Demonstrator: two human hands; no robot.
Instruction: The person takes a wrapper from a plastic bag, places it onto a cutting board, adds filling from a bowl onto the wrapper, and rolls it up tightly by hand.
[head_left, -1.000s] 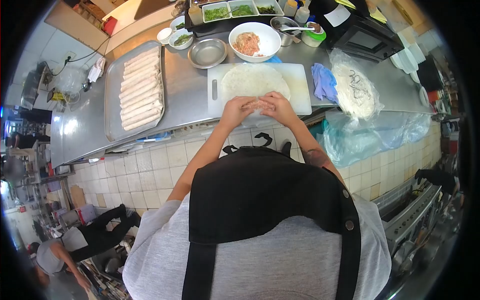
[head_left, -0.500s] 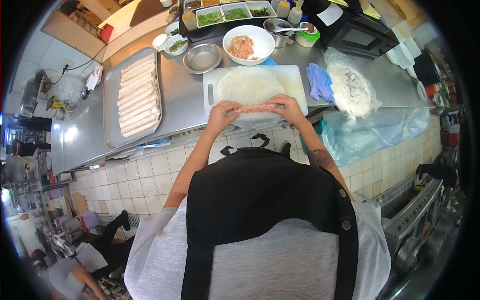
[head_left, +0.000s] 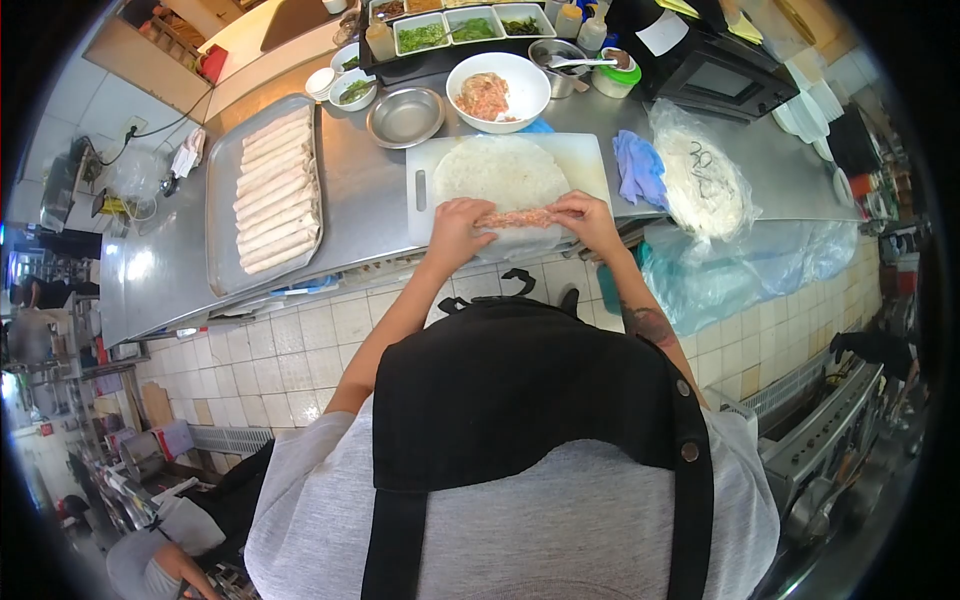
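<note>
A thin round pale wrapper (head_left: 500, 168) lies on the white cutting board (head_left: 591, 160), its near part hanging toward the counter edge. Across it runs a narrow strip of pink minced filling (head_left: 516, 217). My left hand (head_left: 462, 230) has its fingers pressed together on the strip's left end, thumb on the near side. At the other end, my right hand (head_left: 590, 220) pinches the filling between thumb and fingers. Beyond the board stands a white bowl (head_left: 538, 88) with more pink filling in it.
To the left, a metal tray (head_left: 225, 220) holds several long pale rolls (head_left: 277, 190). A steel bowl (head_left: 405, 117) sits behind the board. On the right are a blue cloth (head_left: 638, 165) and a plastic bag of round wrappers (head_left: 705, 180). Another person (head_left: 165, 550) is at lower left.
My left hand has turned and shifted slightly right along the filling, its fingers now flatter. My right hand has moved a little to the right. The wrapper and board look unmoved.
</note>
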